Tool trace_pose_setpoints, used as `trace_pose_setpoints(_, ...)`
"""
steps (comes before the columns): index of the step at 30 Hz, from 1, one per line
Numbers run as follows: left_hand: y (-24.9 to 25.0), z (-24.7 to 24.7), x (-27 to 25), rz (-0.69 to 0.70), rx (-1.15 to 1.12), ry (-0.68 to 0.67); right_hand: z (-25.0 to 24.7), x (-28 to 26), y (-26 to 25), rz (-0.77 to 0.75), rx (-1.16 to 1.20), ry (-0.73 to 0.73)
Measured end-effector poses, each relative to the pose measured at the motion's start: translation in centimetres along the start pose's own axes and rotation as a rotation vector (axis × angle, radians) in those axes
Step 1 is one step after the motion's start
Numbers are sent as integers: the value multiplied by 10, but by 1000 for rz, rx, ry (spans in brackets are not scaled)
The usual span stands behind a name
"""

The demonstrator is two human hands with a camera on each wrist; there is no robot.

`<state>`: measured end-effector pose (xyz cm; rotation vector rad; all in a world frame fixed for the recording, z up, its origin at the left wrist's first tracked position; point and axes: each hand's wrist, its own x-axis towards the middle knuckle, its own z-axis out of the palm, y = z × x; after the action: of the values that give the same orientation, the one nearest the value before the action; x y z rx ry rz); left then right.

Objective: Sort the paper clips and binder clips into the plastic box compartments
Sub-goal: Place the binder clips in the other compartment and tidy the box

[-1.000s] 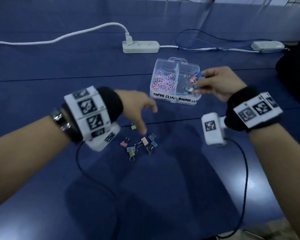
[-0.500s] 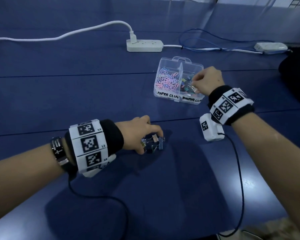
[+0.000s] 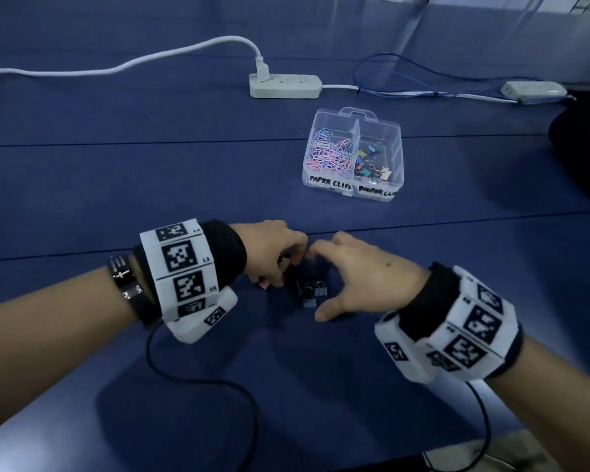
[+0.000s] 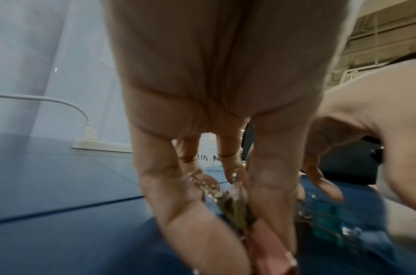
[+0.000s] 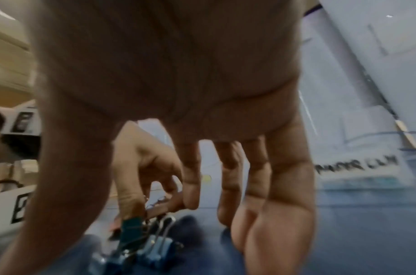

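Observation:
A clear plastic box (image 3: pixel 398 148) stands beyond my hands. Its left compartment, labelled PAPER CLIPS, holds pink and blue paper clips (image 3: pixel 329 155); its right compartment holds coloured binder clips (image 3: pixel 372 166). A small pile of loose binder clips (image 3: pixel 312 294) lies on the blue table between my hands. My left hand (image 3: pixel 281 265) has its fingers curled and pinches some clips (image 4: pixel 233 212) at the pile's left edge. My right hand (image 3: pixel 334 282) arches over the pile's right side, thumb and fingers spread and holding nothing. Blue and teal clips (image 5: pixel 153 249) lie under it.
A white power strip (image 3: pixel 285 85) with its cord lies behind the box. A blue cable (image 3: pixel 406 69) and a white adapter (image 3: pixel 533 90) are at the back right. A dark object (image 3: pixel 586 148) sits at the right edge. A black wrist-camera cable (image 3: pixel 198 379) trails near me.
My right hand has left the box's binder-clip compartment and come back to the loose pile. My left hand has closed its fingers on clips there.

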<state>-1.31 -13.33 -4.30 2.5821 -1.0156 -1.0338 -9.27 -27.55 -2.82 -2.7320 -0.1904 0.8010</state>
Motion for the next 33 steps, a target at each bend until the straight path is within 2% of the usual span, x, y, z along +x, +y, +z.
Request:
trace_pose_setpoints(6, -9, -1, 0, -23, -194, -14, 13, 7, -18, -129, -123, 0)
trace_pose_setpoints(12, -5, 4, 0, -4, 16, 86, 15, 16, -18, -234, -3, 39)
trace_pose_setpoints(17, -12, 1, -4, -38, -122, 29, 11, 13, -12, -243, -10, 47)
trace_pose_setpoints(21, -13, -3, -9, -41, -162, 10, 8, 9, -7, -190, 25, 118)
trace_pose_setpoints(26, -18, -5, -10, -89, -236, 61, 6, 12, -2, -139, 95, 173)
trace_pose_setpoints(33, -22, -8, -18, -71, -348, 102, 3, 12, 1, -37, 271, 233)
